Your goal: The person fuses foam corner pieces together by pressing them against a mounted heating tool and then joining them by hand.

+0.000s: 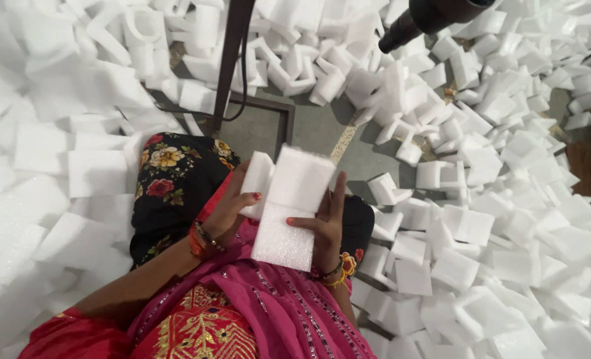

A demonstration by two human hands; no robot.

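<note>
Over the lap, the left hand (227, 211) and the right hand (325, 223) are closing around a white foam block (294, 203), gripping it from either side above the pink cloth (269, 312), while loose foam pieces (481, 199) are lying heaped all around on the floor (315, 126).

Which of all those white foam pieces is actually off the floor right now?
The folded white foam piece over the lap, gripped by left hand and right hand; the rest lie piled around.

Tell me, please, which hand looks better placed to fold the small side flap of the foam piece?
Probably the left hand: its fingers already rest on the small flap, while the right hand supports the foam piece.
</note>
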